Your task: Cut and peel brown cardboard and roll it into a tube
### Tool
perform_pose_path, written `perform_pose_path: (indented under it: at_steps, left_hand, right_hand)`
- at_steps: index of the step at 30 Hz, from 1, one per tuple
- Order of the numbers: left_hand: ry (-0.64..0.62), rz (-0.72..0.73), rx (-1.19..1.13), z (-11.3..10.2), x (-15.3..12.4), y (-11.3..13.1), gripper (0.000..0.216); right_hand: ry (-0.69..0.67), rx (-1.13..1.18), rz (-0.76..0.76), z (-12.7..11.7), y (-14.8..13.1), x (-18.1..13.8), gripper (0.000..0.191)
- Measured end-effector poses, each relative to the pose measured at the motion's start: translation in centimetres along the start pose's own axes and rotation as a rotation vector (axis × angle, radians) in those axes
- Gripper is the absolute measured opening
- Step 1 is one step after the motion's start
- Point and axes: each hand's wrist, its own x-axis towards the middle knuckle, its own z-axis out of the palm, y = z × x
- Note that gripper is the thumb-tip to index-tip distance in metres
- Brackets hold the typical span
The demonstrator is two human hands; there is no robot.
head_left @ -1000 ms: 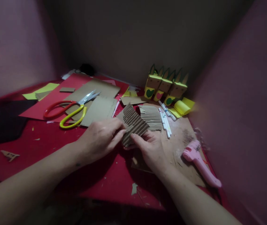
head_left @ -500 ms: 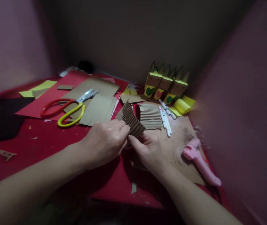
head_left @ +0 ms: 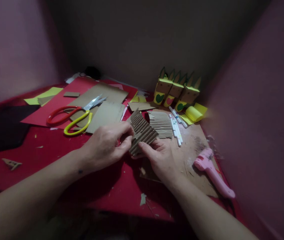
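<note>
Right hand [head_left: 163, 160] gripping corrugated cardboard piece [head_left: 145, 130]; left hand [head_left: 108, 141] pinching its left edge; red-and-yellow-handled scissors [head_left: 90, 106] lying farther left.

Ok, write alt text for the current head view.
A right hand holds a piece of ridged cardboard over a red surface, with the left hand at its edge. Scissors lie to the left, a pink glue gun to the right; small cardboard figures stand behind.

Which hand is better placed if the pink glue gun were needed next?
Probably the right hand: it lies nearer the pink glue gun, though it grips the corrugated cardboard. The left hand is farther away, at the cardboard's opposite edge.
</note>
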Motion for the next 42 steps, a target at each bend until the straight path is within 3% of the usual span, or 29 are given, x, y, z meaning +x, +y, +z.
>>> perform_pose_path:
  at_steps: [8,14,20,25,34,42]
  left_hand:
    - [0.025,0.253,0.324,1.5,-0.5,-0.2,0.02]
    - [0.039,0.373,0.511,1.5,-0.3,0.3,0.025]
    - [0.056,0.202,0.243,1.1,0.0,0.0,0.015]
    - [-0.007,0.059,0.092,0.7,-0.1,-0.2,0.014]
    - [0.058,0.212,0.272,1.4,-0.3,-0.1,0.016]
    - [0.02,0.246,0.309,1.7,-0.3,-0.3,0.016]
  right_hand:
    - [0.028,-0.077,-0.044,-0.1,0.6,0.0,0.008]
    - [0.042,-0.115,-0.084,-0.1,0.7,0.0,0.008]
    - [0.029,-0.055,-0.017,-0.1,0.6,0.1,0.011]
    - [0.033,-0.024,0.013,-0.1,0.5,0.1,0.011]
    - [0.04,-0.059,-0.018,0.1,0.5,0.0,0.01]
    - [0.062,0.004,0.003,-0.1,-0.2,0.2,0.008]
